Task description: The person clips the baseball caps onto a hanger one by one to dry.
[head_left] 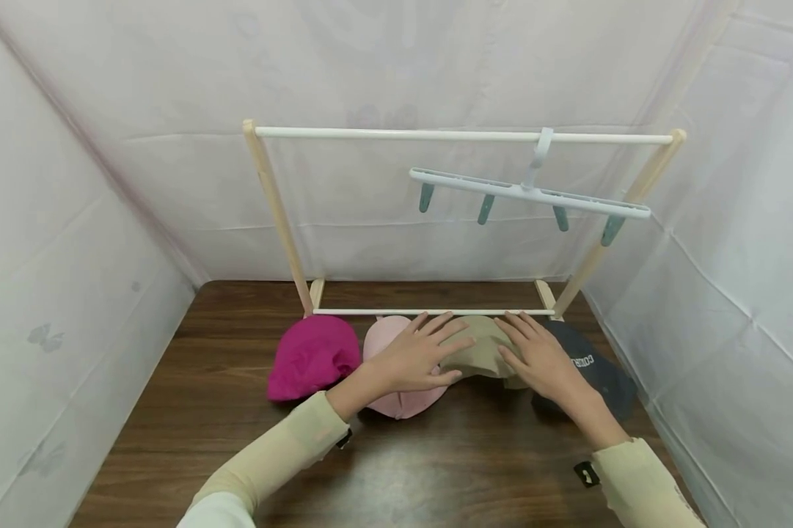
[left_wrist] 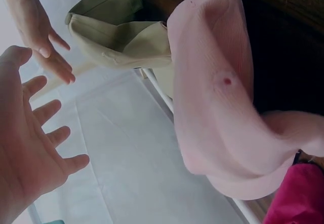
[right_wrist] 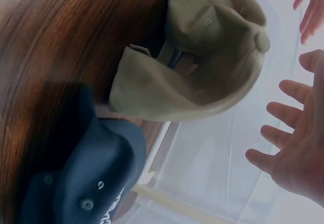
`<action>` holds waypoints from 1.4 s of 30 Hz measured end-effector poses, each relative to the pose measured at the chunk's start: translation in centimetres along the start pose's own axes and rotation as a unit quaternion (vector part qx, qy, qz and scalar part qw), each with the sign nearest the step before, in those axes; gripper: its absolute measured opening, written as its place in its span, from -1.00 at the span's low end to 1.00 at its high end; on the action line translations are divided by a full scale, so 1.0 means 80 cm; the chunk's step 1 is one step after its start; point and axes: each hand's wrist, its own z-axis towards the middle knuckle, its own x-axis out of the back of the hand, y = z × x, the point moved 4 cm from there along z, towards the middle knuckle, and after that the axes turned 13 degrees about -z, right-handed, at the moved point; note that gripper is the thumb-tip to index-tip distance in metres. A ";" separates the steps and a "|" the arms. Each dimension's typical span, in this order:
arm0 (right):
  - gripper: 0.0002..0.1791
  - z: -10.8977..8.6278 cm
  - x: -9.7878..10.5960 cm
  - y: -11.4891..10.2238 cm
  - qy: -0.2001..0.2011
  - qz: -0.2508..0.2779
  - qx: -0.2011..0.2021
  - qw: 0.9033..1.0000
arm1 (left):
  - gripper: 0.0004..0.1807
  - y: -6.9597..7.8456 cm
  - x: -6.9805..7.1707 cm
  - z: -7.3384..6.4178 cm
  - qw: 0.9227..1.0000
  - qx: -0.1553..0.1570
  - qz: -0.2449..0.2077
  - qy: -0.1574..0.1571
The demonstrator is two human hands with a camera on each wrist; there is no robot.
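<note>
My left hand [head_left: 414, 361] hovers with spread fingers above the gap between a pink cap [head_left: 381, 339] and an olive-khaki cap [head_left: 478, 345]. Over the right side of the khaki cap is my right hand [head_left: 546, 363], its fingers also extended and spread. In both wrist views the palms hold nothing and stand apart from the caps. A dark blue cap [right_wrist: 101, 168] with white lettering lies to the right, partly hidden by my right arm in the head view. At the row's left end sits a magenta cap [head_left: 317, 356], its fabric crumpled.
Behind the caps stands a wooden rack with a white top rail [head_left: 396, 134] and a lower rail [head_left: 356, 312]. A pale blue hanger [head_left: 528, 193] with several grey-green clips hangs on the top rail, right of centre. White sheeting surrounds the dark brown wooden table [head_left: 191, 411].
</note>
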 end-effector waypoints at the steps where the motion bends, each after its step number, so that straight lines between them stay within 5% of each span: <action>1: -0.37 -0.001 0.000 0.001 -0.001 0.003 0.000 1.000 | -0.33 0.000 0.000 0.001 1.000 0.001 0.000 -0.001; 23: -0.47 -0.037 0.010 0.038 0.001 -0.018 -0.044 0.999 | -0.46 0.019 -0.012 0.017 0.999 -0.034 0.024 0.022; 42: -0.55 -0.067 0.003 0.074 0.002 -0.021 -0.075 0.997 | -0.44 0.062 -0.034 0.043 0.996 -0.080 0.045 0.010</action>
